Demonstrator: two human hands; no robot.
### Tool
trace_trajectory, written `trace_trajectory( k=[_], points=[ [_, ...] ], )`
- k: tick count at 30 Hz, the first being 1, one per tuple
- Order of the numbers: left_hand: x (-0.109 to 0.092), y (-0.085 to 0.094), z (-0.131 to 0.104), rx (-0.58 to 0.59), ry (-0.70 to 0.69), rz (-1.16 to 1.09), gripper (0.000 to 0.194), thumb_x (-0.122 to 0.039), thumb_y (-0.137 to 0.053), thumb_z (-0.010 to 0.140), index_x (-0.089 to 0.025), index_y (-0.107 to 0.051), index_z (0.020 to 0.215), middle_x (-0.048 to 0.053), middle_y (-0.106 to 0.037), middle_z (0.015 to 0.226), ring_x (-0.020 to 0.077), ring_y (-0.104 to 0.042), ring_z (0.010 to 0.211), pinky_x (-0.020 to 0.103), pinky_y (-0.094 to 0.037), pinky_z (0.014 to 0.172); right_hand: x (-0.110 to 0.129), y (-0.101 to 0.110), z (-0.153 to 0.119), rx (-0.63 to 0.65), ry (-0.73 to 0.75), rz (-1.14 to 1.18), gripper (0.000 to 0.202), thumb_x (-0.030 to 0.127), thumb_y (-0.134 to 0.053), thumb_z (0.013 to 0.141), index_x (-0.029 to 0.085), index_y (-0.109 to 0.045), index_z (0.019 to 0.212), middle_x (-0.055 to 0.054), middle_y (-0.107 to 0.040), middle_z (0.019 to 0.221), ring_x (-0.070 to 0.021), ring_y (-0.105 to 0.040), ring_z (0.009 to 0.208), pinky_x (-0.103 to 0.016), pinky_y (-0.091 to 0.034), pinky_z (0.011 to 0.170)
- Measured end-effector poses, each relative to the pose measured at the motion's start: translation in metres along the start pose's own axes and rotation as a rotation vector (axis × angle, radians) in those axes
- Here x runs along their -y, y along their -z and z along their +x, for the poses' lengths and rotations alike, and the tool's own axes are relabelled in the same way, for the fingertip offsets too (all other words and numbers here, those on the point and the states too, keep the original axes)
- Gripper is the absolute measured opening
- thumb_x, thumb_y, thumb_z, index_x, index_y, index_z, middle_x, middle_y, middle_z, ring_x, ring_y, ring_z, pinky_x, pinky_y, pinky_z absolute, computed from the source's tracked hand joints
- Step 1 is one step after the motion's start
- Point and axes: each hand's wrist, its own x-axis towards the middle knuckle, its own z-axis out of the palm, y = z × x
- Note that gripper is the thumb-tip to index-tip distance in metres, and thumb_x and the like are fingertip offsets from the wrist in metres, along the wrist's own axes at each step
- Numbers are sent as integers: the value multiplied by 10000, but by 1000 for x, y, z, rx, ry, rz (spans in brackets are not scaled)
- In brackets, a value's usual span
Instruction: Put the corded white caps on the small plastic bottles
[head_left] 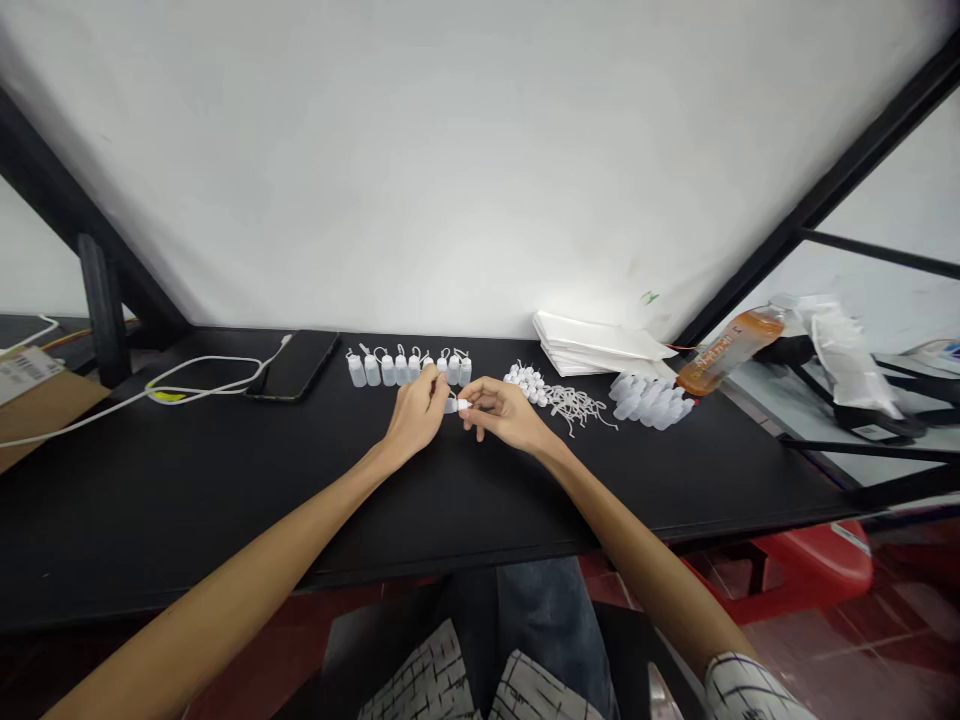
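Note:
A small white squeeze bottle [452, 405] lies sideways between my hands above the black table. My left hand [418, 410] is closed around its body, hiding most of it. My right hand [506, 412] pinches the white cap end with thumb and fingertips. Just behind my hands stands a row of several capped bottles [373, 372] with thin loops or strings at their tops. Right of my right hand lie a cluster of white caps [527, 382] and a heap of short pale strings [574, 404]. Farther right, several translucent uncapped-looking bottles [649, 400] are grouped together.
A stack of white paper or envelopes [600, 343] lies against the wall. An orange drink bottle [731, 348] leans at the right. To the left are a black phone or tablet [296, 367], a white cable [214, 360] and a cardboard box [52, 400]. A red stool [817, 570] stands below.

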Motion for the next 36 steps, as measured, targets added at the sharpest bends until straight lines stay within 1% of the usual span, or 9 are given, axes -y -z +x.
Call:
trace_trajectory(
  k=[2,5,8,14,17,20,23,28,36],
  points=[
    [-1,-1,-1,-14,2,-7,270,-280,-365,935,-208,-291,686,-61,-339,535,104,-350,489,254,-273,537,0,0,1,10,-30,11,331,452,-688,776,147,-594,864,-6,-584,681,-129,-604,574,-231,-500,450],
    [-3,-2,-1,1,2,-9,263,-276,-371,931,-211,-297,688,-66,-331,519,106,-347,476,257,-269,538,-1,0,1,26,-104,-81,419,531,-546,866,135,-592,736,6,-546,552,-95,-534,453,-196,-419,386],
    [-3,-3,0,5,8,-19,265,-271,-375,925,-211,-293,680,-64,-332,518,108,-349,483,257,-266,538,-2,0,1,11,-141,-174,503,554,-450,909,130,-597,683,-3,-533,537,-81,-508,434,-174,-353,352],
    [-1,-5,1,5,21,-21,276,-284,-369,925,-209,-284,673,-61,-329,533,108,-343,498,254,-266,545,2,1,1,-4,-79,-98,337,488,-613,826,157,-600,887,-13,-593,737,-98,-565,522,-187,-385,383],
    [-1,-5,0,11,13,-16,275,-289,-369,927,-209,-289,676,-61,-330,534,107,-344,498,255,-269,547,3,0,1,4,-77,-109,353,496,-610,827,151,-578,762,6,-561,652,-77,-508,482,-193,-370,419],
    [-2,-4,-1,13,-4,-32,272,-291,-368,929,-209,-292,681,-63,-323,532,106,-338,495,253,-271,541,1,-2,1,-7,-143,-138,462,556,-499,881,148,-560,673,17,-523,556,-60,-421,419,-200,-317,411],
    [-1,-4,0,-8,-2,-53,280,-284,-368,925,-208,-285,669,-60,-316,537,104,-334,498,250,-267,531,0,-2,1,-34,-124,-171,483,569,-453,902,147,-584,706,7,-552,583,-63,-427,429,-207,-332,437],
    [1,-4,1,-28,-17,-49,276,-277,-364,924,-209,-290,667,-59,-329,535,102,-341,490,248,-269,523,4,-3,-1,-23,-30,-120,348,508,-591,844,162,-566,823,6,-575,711,-59,-442,457,-210,-354,450],
    [0,-2,-5,-25,-120,-2,232,-265,-370,925,-216,-305,708,-69,-312,517,102,-329,448,252,-269,508,3,-4,0,56,-133,-57,469,554,-474,901,151,-519,666,25,-498,554,-60,-440,421,-208,-322,429]
  ],
)
